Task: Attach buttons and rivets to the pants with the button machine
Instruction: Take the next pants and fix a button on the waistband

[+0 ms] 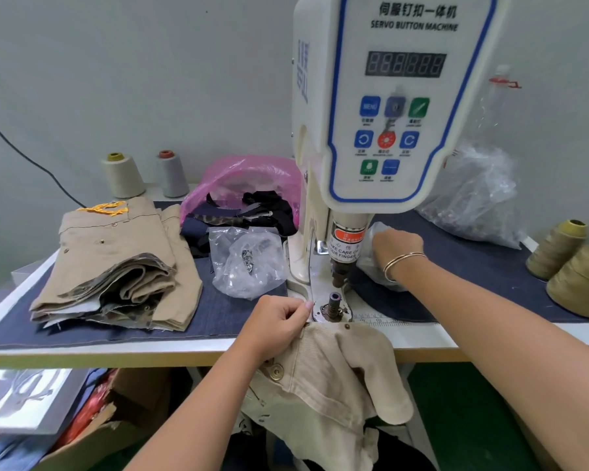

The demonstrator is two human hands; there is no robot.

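The white servo button machine stands at the table's middle, its punch above the lower die. Beige pants hang over the table's front edge just below the die, with a brass button and a small rivet on them. My left hand pinches the pants' top edge beside the die. My right hand reaches behind the punch, fingers curled into a clear plastic bag; what the fingers hold is hidden.
A stack of folded beige pants lies at left on the denim cover. A clear bag of metal parts, a pink bag of fabric scraps, thread cones and olive cones surround the machine. Boxes sit under the table.
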